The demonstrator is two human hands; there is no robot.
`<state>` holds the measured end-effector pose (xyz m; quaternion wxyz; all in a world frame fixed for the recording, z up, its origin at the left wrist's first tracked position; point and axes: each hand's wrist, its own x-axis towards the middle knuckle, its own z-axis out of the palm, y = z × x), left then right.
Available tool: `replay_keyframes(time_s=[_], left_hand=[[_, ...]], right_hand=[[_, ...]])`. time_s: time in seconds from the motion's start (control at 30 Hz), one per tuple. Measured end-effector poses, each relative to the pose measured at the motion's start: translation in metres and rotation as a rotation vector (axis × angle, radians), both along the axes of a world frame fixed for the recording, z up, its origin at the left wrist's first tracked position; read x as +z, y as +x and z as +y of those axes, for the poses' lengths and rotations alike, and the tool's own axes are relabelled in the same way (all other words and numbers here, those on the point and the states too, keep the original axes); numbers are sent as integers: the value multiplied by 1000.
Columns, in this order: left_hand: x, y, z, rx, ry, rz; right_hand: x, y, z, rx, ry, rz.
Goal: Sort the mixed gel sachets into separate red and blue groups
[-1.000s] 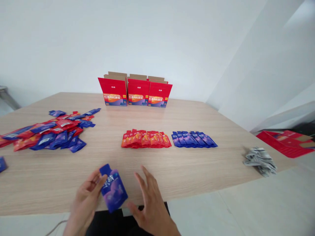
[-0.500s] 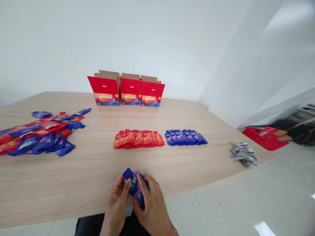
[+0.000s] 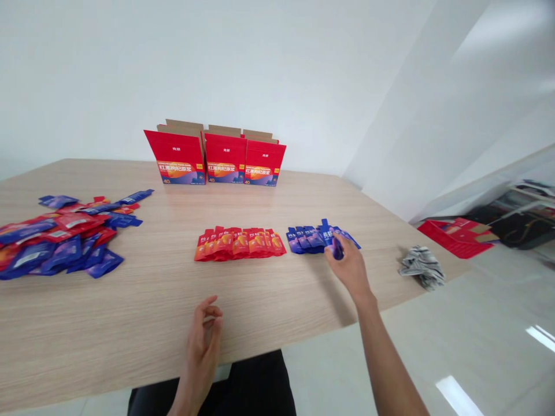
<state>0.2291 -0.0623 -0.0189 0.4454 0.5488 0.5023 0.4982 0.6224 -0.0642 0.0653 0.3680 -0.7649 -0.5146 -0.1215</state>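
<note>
My right hand (image 3: 347, 261) grips a blue pouch (image 3: 328, 232) between thumb and fingers, held upright over the overlapping row of blue pouches (image 3: 306, 239). Part of that row is hidden behind the hand. My left hand (image 3: 206, 326) hovers at the table's front edge, its fingers loosely curled and apart, with nothing in them. Left of the blue row lies a row of overlapping red pouches (image 3: 240, 244), printed with orange fruit. A mixed heap of red and blue pouches (image 3: 71, 240) covers the table's left side.
Three red cartons with raised flaps, a left one (image 3: 180, 162), a middle one (image 3: 225, 162) and a right one (image 3: 262, 164), stand at the back of the wooden table (image 3: 143, 323). A crumpled striped cloth (image 3: 421, 267) lies near the right edge. Beyond it is a red open box (image 3: 455, 237).
My right hand has carried the blue pouch from the front edge up and right to the blue row. My left hand has let go of it and stayed near the edge.
</note>
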Motion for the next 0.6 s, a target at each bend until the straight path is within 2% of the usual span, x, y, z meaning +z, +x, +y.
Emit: replay_keyframes(time_s=[0.1,0.23,0.33,0.6], left_hand=[[-5,1,1,-20,65,107],[-10,5,3,18,97,123],[-11,4,3,-7,82,116],[-13,0,4,-61,139,196]], right_hand=[[16,53,32,-135,-316,6],[23,86,63,-258,-651,-15],[19,94,77,-269,-750,-31],[2,101,100,-273,-845,-51]])
